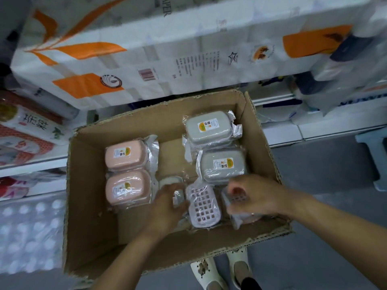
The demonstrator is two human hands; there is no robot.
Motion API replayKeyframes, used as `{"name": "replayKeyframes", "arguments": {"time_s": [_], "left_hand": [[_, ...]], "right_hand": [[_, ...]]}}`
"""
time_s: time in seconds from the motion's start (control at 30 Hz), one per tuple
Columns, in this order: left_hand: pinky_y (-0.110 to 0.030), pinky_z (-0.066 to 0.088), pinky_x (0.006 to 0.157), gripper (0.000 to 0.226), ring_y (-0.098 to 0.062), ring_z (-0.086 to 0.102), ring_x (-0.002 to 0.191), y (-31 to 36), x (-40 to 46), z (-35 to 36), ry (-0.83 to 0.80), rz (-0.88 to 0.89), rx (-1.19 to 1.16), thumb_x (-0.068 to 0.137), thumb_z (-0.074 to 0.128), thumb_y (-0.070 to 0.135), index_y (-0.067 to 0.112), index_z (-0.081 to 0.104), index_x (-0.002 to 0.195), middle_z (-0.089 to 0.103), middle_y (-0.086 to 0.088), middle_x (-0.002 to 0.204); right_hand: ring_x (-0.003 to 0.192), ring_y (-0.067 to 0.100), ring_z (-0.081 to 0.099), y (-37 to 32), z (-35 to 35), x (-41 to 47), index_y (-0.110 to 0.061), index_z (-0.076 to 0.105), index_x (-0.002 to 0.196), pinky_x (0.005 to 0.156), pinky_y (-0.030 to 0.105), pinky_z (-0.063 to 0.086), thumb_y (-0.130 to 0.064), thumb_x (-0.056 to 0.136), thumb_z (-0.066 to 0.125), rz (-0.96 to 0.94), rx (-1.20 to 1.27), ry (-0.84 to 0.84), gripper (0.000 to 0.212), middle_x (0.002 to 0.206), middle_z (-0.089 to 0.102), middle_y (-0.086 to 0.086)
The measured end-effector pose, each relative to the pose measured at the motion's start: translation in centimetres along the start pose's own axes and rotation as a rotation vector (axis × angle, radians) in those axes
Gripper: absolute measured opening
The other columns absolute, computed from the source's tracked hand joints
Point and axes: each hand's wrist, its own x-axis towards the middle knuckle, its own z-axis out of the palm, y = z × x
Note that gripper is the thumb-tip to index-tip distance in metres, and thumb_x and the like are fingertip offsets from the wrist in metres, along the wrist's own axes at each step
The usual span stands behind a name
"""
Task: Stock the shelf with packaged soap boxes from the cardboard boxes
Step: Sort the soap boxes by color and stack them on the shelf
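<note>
Reaching into the cardboard box (90, 185): left hand (167, 208) and right hand (253, 195), each grip curled round a wrapped soap box.

Both forearms reach forward and down, left hand (167, 203) and right hand (254, 194) with fingers curled.

- Cardboard box (88, 206): one, open at the top.
- Pink soap boxes (125, 155): two, wrapped in clear film, side by side at the left of the carton.
- Grey soap boxes (206, 126): two, wrapped, at the right.
- Perforated tray (203, 206): one in plain sight, wrapped, pale lilac.
- Further wrapped pieces under the hands: at least two; kind unclear.
- Hands: two, left hand (167, 208) and right hand (254, 194).
- Light clogs (207, 273): two, below the carton.
</note>
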Motion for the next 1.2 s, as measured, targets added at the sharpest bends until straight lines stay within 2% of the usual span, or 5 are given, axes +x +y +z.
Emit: {"name": "replayKeyframes", "arguments": {"time_s": [0.13, 0.33, 0.7, 1.0, 1.2], "left_hand": [[-0.003, 0.046, 0.063, 0.038, -0.009, 0.057, 0.107, -0.5, -1.5, 1.7, -0.154, -0.094, -0.135, 0.092, 0.067, 0.023, 0.03, 0.054, 0.127, 0.053, 0.01, 0.126], [-0.018, 0.042, 0.091, 0.047, -0.008, 0.05, 0.122, -0.8, -2.0, 0.2, -0.076, -0.138, -0.078, 0.091, 0.067, 0.03, 0.03, 0.051, 0.135, 0.052, 0.012, 0.137], [-0.039, 0.044, 0.104, 0.102, -0.005, 0.042, 0.123, 0.2, -2.8, -6.9, 0.257, 0.218, 0.094, 0.054, 0.091, 0.047, 0.044, 0.032, 0.138, 0.043, 0.017, 0.137], [-0.049, 0.021, 0.118, 0.084, -0.032, 0.025, 0.141, -5.6, 7.7, -15.5, 0.376, -0.037, 0.748, 0.084, 0.07, 0.04, 0.022, 0.023, 0.151, 0.028, -0.012, 0.152], [-0.051, 0.027, 0.114, 0.078, -0.036, 0.026, 0.14, -7.3, 6.0, -12.8, 0.519, -0.006, 0.588, 0.081, 0.072, 0.033, 0.012, 0.033, 0.145, 0.032, -0.016, 0.151]], "right_hand": [[0.099, 0.018, 0.058, -0.1, 1.4, -0.9, -0.021, 0.058, 0.109, 0.075, 0.026, 0.045, -0.038, 0.087, 0.064, 0.058, -0.387, -0.168, 0.028, 0.113, 0.061, -0.002], [0.074, 0.012, 0.049, -1.8, -0.7, -1.1, -0.027, 0.038, 0.074, 0.057, 0.024, 0.031, -0.031, 0.093, 0.055, 0.052, -0.263, -0.1, 0.026, 0.075, 0.046, -0.011], [0.087, 0.022, 0.065, -9.7, -1.5, 4.7, -0.004, 0.064, 0.106, 0.082, 0.036, 0.051, -0.012, 0.097, 0.052, 0.124, 1.337, -0.009, 0.017, 0.093, 0.069, 0.009], [0.085, 0.014, 0.063, -8.9, 5.6, 8.8, -0.023, 0.054, 0.098, 0.075, 0.033, 0.053, -0.032, 0.094, 0.059, 0.097, 0.144, -0.008, 0.012, 0.093, 0.063, -0.002], [0.14, 0.03, 0.022, -10.2, 10.5, 11.8, -0.012, 0.016, 0.15, 0.11, 0.042, 0.029, -0.051, 0.077, 0.072, -0.129, -0.412, 0.114, 0.1, 0.15, 0.021, 0.011]]}}
